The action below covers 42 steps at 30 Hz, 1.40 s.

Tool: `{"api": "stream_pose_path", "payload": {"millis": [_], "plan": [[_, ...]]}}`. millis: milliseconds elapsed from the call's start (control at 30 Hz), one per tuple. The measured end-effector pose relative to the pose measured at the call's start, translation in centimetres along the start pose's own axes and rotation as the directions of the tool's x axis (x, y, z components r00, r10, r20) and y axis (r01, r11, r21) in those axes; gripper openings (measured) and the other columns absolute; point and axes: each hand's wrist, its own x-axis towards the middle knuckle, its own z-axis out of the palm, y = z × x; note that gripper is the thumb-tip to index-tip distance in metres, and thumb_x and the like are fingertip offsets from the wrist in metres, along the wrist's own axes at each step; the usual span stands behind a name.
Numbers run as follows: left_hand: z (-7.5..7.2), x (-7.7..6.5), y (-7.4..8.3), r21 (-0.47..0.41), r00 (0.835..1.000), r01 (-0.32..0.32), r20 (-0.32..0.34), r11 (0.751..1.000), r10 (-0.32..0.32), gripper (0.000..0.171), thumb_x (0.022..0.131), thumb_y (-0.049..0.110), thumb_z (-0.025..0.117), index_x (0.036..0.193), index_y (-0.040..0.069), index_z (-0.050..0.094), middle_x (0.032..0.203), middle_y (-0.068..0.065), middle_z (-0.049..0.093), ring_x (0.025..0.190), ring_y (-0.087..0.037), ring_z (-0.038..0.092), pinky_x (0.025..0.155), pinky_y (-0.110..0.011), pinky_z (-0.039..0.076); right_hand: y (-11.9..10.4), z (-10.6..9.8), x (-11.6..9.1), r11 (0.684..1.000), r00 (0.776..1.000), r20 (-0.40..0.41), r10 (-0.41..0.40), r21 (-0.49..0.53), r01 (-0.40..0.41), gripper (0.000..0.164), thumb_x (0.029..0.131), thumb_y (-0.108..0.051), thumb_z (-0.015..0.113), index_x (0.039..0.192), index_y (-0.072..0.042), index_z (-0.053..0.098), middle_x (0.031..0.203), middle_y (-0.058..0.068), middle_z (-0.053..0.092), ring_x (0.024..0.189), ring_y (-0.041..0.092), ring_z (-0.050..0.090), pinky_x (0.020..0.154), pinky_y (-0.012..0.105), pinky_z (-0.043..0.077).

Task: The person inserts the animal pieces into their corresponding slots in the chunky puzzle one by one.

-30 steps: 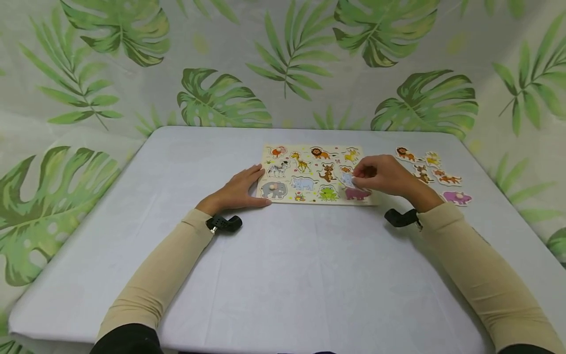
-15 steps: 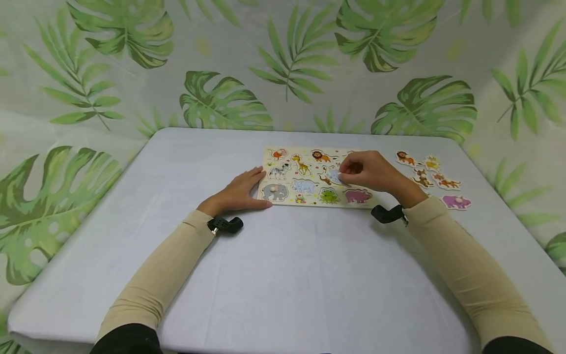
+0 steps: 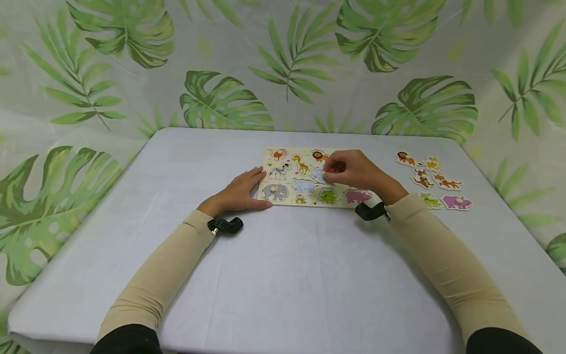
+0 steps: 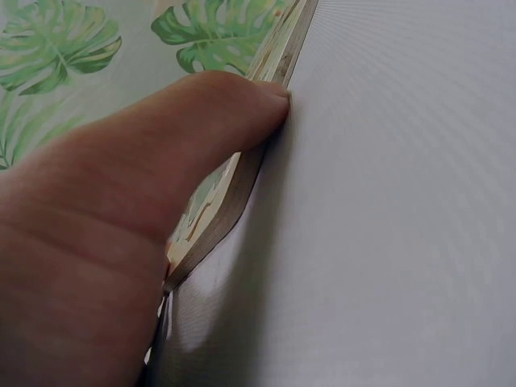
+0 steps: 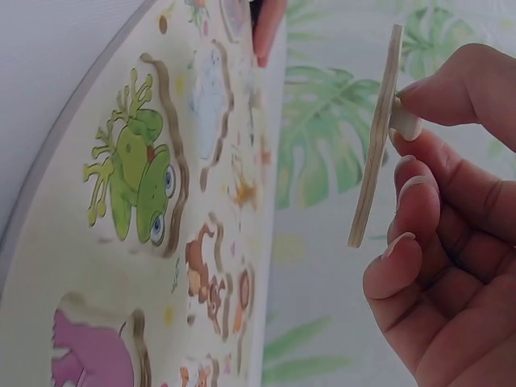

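Observation:
A wooden animal peg puzzle board (image 3: 316, 205) lies on the table. My right hand (image 3: 359, 172) pinches a light blue puzzle piece (image 3: 316, 174) by its round knob, over the board's middle. Seen edge-on in the right wrist view, that piece (image 5: 376, 141) is tilted and clear of the board, its knob between thumb and index finger. The light blue rhino recess (image 3: 303, 186) is just nearer me. My left hand (image 3: 236, 191) rests at the board's left near corner, fingers along the side. In the left wrist view its thumb (image 4: 218, 109) touches the edge. An elephant piece (image 3: 275, 192) with a knob sits in the board.
Right of the board lie several loose pieces: a lion (image 3: 406, 158), a yellow animal (image 3: 433, 162), a kangaroo (image 3: 422, 178), a tiger-like animal (image 3: 447, 182), a frog (image 3: 430, 200) and a purple hippo (image 3: 457, 202). Behind the table hangs a leaf-patterned cloth (image 3: 292, 59).
My right hand has moved left across the board with the light blue piece, from the right side to the middle. The loose frog piece has come into view. My left hand stays put.

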Motion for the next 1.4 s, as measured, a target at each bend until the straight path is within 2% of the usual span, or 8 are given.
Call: {"api": "stream_pose_path", "payload": {"millis": [333,600,900,1067,1300,1400], "plan": [[0.2,0.0,0.0,-0.006,1.0,-0.003,-0.002,1.0,0.003,0.101,0.08,0.059,0.067,0.155,0.01,0.02,0.162,-0.006,0.01,0.147,-0.028,0.007,0.116,-0.051,0.012,-0.3,0.7,0.9,0.999,1.0,0.007,0.009,0.034,-0.009,0.007,0.085,-0.015,0.072,0.087,-0.008,0.069,0.079,0.003,0.064,0.069,0.017,0.057,0.063,0.026,0.049],[0.3,-0.1,0.1,-0.015,1.0,-0.004,0.0,1.0,0.004,0.1,0.081,0.058,0.067,0.155,0.009,0.02,0.162,-0.006,0.01,0.147,-0.028,0.008,0.116,-0.05,0.012,-0.8,1.1,1.5,0.999,0.999,0.004,0.032,0.007,-0.032,0.01,0.085,-0.017,0.072,0.087,-0.008,0.068,0.076,0.003,0.061,0.066,0.018,0.054,0.06,0.029,0.046],[0.3,-0.1,0.1,-0.006,1.0,-0.011,0.005,1.0,0.011,0.1,0.081,0.058,0.066,0.155,0.009,0.02,0.162,-0.006,0.01,0.147,-0.029,0.008,0.116,-0.051,0.012,-0.8,1.3,1.5,1.0,1.0,-0.02,0.018,0.02,-0.018,0.009,0.086,-0.017,0.072,0.089,-0.008,0.069,0.077,0.003,0.062,0.064,0.018,0.056,0.061,0.032,0.048],[0.0,-0.1,0.0,-0.009,1.0,-0.004,0.003,1.0,0.004,0.1,0.081,0.058,0.067,0.155,0.01,0.02,0.162,-0.007,0.01,0.147,-0.029,0.007,0.116,-0.052,0.012,-0.7,1.4,1.6,1.0,0.999,-0.042,0.026,0.014,-0.025,0.009,0.086,-0.016,0.072,0.088,-0.009,0.069,0.077,0.003,0.062,0.066,0.018,0.056,0.061,0.031,0.049],[0.1,-0.1,-0.1,-0.007,1.0,0.004,-0.001,1.0,-0.004,0.1,0.081,0.059,0.066,0.155,0.011,0.02,0.162,-0.005,0.009,0.147,-0.028,0.007,0.116,-0.052,0.013,0.0,2.0,1.9,0.996,0.997,-0.026,0.075,0.041,-0.074,0.01,0.086,-0.017,0.072,0.089,-0.009,0.069,0.078,0.003,0.063,0.067,0.019,0.055,0.06,0.032,0.048],[0.1,-0.1,-0.1,-0.01,1.0,0.0,-0.004,1.0,0.0,0.1,0.081,0.059,0.067,0.155,0.011,0.02,0.162,-0.005,0.009,0.147,-0.029,0.007,0.115,-0.053,0.013,0.3,2.3,2.0,0.998,0.998,-0.017,0.056,0.017,-0.056,0.008,0.086,-0.018,0.072,0.088,-0.01,0.07,0.079,0.002,0.063,0.069,0.017,0.055,0.062,0.031,0.048]]}}
